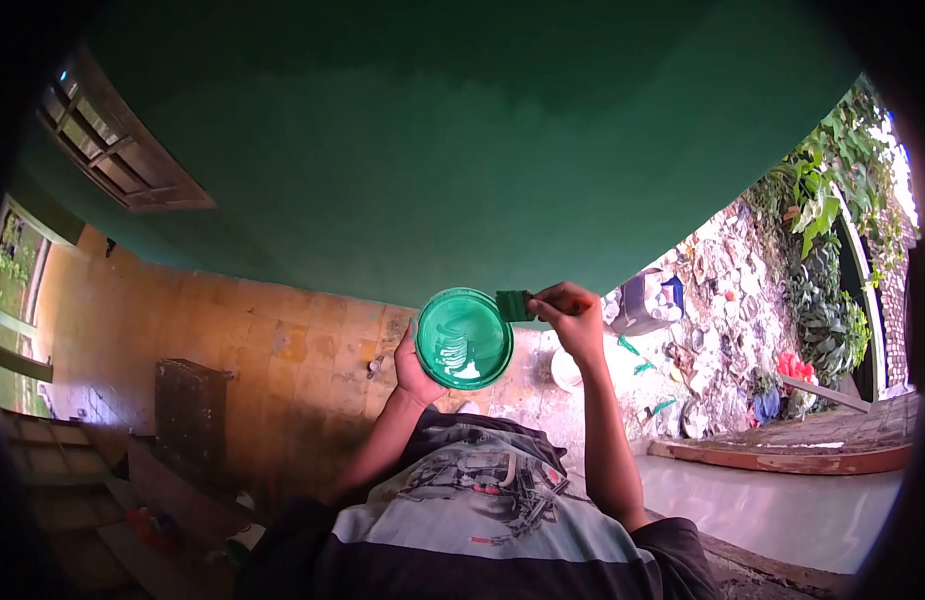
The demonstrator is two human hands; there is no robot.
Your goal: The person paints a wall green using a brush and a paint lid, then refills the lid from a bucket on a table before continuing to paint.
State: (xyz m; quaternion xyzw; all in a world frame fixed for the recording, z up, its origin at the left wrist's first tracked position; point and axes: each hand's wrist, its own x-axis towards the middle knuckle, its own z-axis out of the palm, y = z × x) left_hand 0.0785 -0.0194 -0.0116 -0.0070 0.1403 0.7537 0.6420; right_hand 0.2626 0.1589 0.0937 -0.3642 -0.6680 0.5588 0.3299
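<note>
My left hand (pixel 413 372) is closed on the left side of a round tub of green paint (pixel 465 338), held in front of my chest. Wet, glossy streaks mark the paint inside it. In my right hand (pixel 573 315) is a paintbrush (pixel 514 306), gripped by its handle between thumb and fingers. Its green-coated bristles point left, right at the tub's upper right rim. Ahead of me stands a wall (pixel 413 190) covered in green, with a darker patch higher up.
A window (pixel 123 140) is set in the wall at the left. On the tiled floor (pixel 283 340) stands a dark box-like block (pixel 191 415). To the right are a white bucket (pixel 566 370), a blue-and-grey container (pixel 651 302), scattered rubble (pixel 723 270) and a low ledge (pixel 783 459).
</note>
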